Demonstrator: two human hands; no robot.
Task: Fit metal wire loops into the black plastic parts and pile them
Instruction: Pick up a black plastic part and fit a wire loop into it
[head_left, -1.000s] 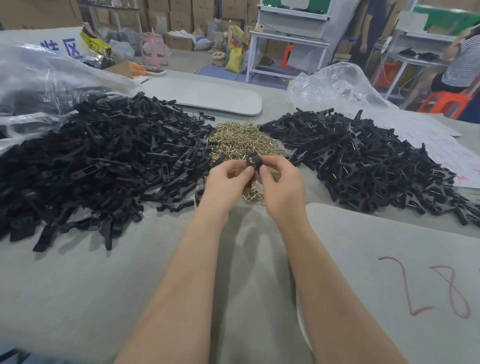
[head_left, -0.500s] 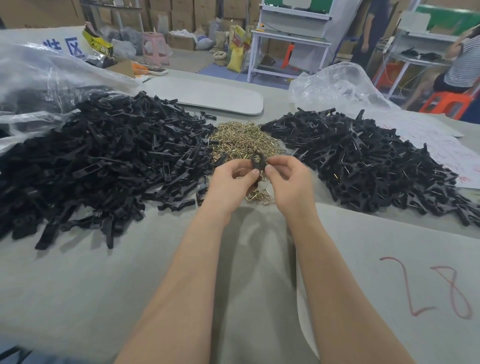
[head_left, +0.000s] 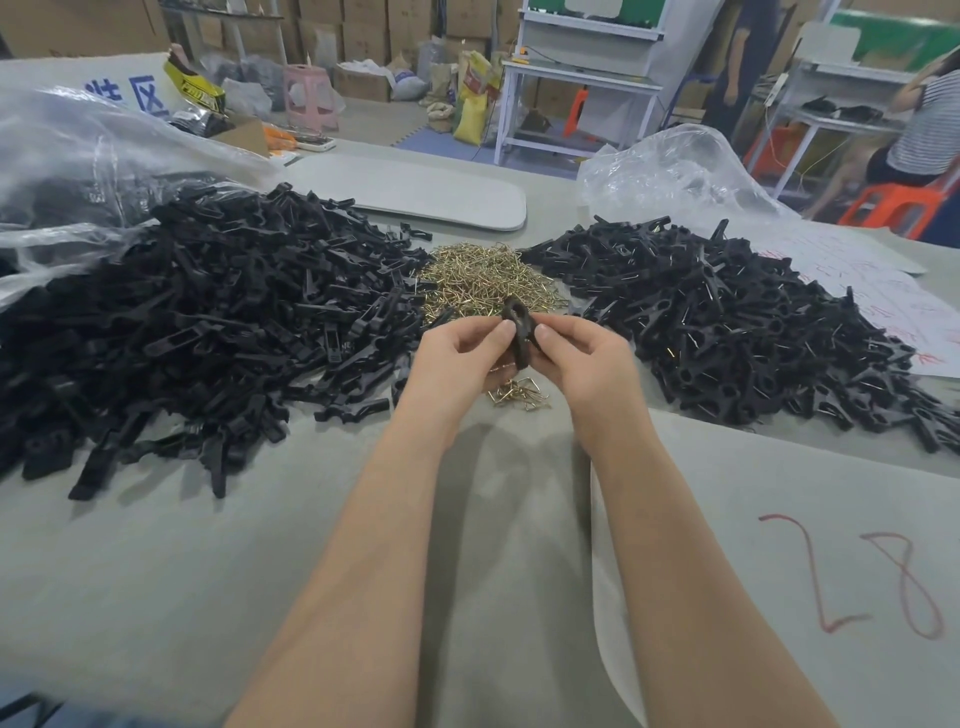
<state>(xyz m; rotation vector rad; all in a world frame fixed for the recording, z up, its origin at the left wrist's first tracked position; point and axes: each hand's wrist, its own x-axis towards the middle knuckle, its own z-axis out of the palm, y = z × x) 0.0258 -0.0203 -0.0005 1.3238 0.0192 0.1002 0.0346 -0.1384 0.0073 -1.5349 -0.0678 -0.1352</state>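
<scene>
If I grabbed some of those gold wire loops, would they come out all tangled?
Probably tangled: the wire loops lie criss-crossed in a heap, and a small clump sits bunched apart from it. They look thin, so likely light and perhaps prickly at their ends.

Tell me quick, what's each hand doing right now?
Left hand: pinching the black part.
Right hand: pinching the same part.

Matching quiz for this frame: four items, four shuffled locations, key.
1. heap of gold metal wire loops
2. single black plastic part
3. flat grey rounded board
4. red handwritten 28

a. pinched between left hand and right hand
b. behind the wire heap
c. near right, on grey sheet
d. between left pile and right pile of black parts

Pairs: 1-d, 2-a, 3-b, 4-c
</scene>
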